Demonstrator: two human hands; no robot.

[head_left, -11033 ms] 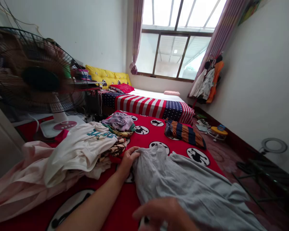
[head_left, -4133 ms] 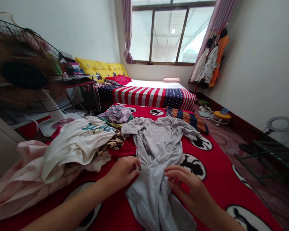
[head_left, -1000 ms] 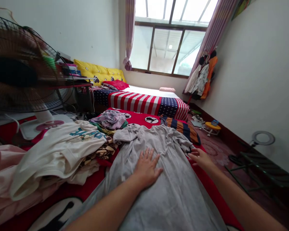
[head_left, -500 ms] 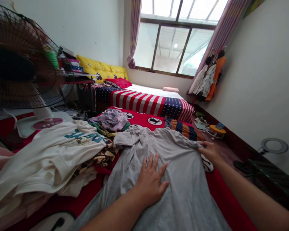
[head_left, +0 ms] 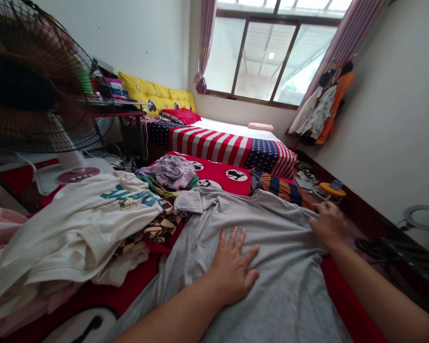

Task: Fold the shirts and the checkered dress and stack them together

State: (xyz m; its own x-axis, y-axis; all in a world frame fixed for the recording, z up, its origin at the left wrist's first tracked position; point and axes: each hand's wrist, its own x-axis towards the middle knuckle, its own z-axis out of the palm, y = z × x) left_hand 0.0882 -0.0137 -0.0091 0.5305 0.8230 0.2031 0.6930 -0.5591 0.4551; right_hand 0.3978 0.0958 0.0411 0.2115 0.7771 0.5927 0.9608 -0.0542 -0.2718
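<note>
A grey T-shirt lies spread over the red bedding in front of me, its collar end pointing away. My left hand presses flat on the shirt's middle, fingers spread. Over the right sleeve hovers or rests my right hand, slightly blurred, with thumb and forefinger apart and the other fingers bent. Whether it touches the cloth is hard to see. Just beyond that hand is an orange and dark striped garment. Left of the grey shirt, a white printed shirt lies on other clothes.
A crumpled lilac garment tops a small pile at the back. An electric fan stands at the left. Behind is a bed with a stars-and-stripes cover. A yellow stool and a ring light are at the right.
My right hand has let go of the sleeve edge and shifted right; the sleeve now lies further out. My left hand stays flat on the shirt. The view has shifted slightly.
</note>
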